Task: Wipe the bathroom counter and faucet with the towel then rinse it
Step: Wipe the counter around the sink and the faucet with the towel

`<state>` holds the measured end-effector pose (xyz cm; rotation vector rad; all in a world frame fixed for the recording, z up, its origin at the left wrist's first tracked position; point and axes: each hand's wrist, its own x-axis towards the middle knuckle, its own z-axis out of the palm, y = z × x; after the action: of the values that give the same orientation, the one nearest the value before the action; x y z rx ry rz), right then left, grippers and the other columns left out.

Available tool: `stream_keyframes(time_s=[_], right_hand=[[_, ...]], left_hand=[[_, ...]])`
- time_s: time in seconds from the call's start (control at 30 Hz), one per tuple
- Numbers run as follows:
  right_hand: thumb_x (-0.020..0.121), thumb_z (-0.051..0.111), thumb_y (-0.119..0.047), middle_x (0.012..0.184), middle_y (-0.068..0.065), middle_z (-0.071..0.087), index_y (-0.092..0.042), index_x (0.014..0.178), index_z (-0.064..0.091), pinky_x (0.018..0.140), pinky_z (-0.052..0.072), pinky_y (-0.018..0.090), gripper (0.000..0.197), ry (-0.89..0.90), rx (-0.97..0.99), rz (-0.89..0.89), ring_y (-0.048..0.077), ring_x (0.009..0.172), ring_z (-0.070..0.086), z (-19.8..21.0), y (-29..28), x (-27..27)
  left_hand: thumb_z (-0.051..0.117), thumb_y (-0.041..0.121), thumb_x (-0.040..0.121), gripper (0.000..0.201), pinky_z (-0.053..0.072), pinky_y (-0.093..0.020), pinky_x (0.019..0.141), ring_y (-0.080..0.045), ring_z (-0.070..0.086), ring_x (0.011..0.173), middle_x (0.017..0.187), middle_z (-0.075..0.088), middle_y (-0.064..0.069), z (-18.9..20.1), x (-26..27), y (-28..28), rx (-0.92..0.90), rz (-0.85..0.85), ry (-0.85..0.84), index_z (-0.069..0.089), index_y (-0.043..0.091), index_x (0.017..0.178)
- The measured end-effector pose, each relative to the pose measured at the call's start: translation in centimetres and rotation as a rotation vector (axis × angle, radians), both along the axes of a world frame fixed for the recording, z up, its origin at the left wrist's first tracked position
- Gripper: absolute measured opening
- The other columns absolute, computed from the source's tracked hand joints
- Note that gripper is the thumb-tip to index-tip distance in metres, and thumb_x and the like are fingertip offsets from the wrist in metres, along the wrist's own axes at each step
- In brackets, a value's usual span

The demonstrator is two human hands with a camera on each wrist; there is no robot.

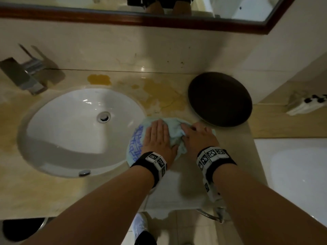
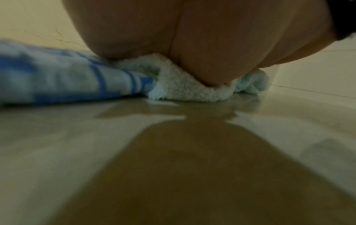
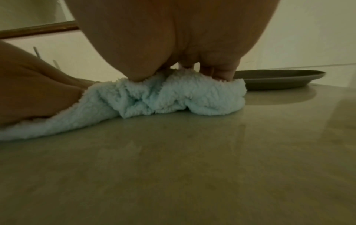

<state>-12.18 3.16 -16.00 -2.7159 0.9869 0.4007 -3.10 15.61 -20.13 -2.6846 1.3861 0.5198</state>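
towel: your light blue terry towel [image 1: 174,129] with the blue printed pattern lies bunched on the counter [image 1: 235,156], just right of the sink, its left edge hanging over the basin rim; both wrist views show it pressed onto the glossy surface.
left hand: your left hand [image 1: 158,137] lies flat on the towel, fingers straight and together, palm down. No curl, just pressing.
right hand: your right hand [image 1: 198,136] sits on the right part of the towel, fingers bent down into the bunched cloth; right wrist view shows the fingertips [image 3: 221,73] dug into the pile. Gripping the towel.
hands: side by side, nearly touching, a ridge of towel between them.
sink: white oval basin [image 1: 58,137], drain in the middle, overflow hole on the near wall.
faucet: square chrome faucet [image 1: 23,76] at far left behind the sink, well apart from both hands.
plate: dark round plate [image 1: 220,99] on the counter just beyond your right hand, close to the towel; can't tell whether they touch.
stains: yellowish patches [image 1: 159,92] on the counter between sink and plate, beyond the towel.
mirror: wood-framed mirror [image 1: 221,23] on the wall above.
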Motion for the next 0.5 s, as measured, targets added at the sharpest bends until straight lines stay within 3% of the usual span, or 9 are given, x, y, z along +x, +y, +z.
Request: stream_keyframes(time_s=[0.23, 0.4, 0.5], right_hand=[[0.097, 0.037, -0.051, 0.141, 0.004, 0.033, -0.047, 0.142, 0.026, 0.102, 0.041, 0.047, 0.047, 0.067, 0.048, -0.079, 0.034, 0.125, 0.036, 0.4, -3.5, -4.5], [0.096, 0.038, -0.051, 0.138, 0.005, 0.036, -0.046, 0.142, 0.028, 0.099, 0.041, 0.047, 0.047, 0.079, 0.028, -0.113, 0.034, 0.119, 0.039, 0.3, -5.7, -9.2], [0.096, 0.039, -0.051, 0.137, 0.007, 0.034, -0.046, 0.143, 0.027, 0.103, 0.039, 0.046, 0.049, 0.090, 0.059, -0.135, 0.035, 0.118, 0.038, 0.2, -6.9, -12.4]], left_hand=[[0.010, 0.063, 0.098, 0.089, -0.007, -0.049, 0.124, -0.035, -0.020, 0.151, 0.162, -0.025, -0.020, 0.4, -3.3, -3.1, 0.010, -0.072, 0.018, -0.021, 0.001, 0.153], [0.012, 0.067, 0.096, 0.091, -0.006, -0.049, 0.124, -0.033, -0.024, 0.151, 0.161, -0.029, -0.018, 0.7, -7.0, -5.2, 0.003, -0.129, 0.043, -0.023, 0.004, 0.153], [0.013, 0.069, 0.095, 0.092, -0.010, -0.053, 0.122, -0.030, -0.026, 0.150, 0.162, -0.030, -0.014, 0.7, -9.8, -6.4, 0.004, -0.142, 0.065, -0.022, 0.008, 0.154]])
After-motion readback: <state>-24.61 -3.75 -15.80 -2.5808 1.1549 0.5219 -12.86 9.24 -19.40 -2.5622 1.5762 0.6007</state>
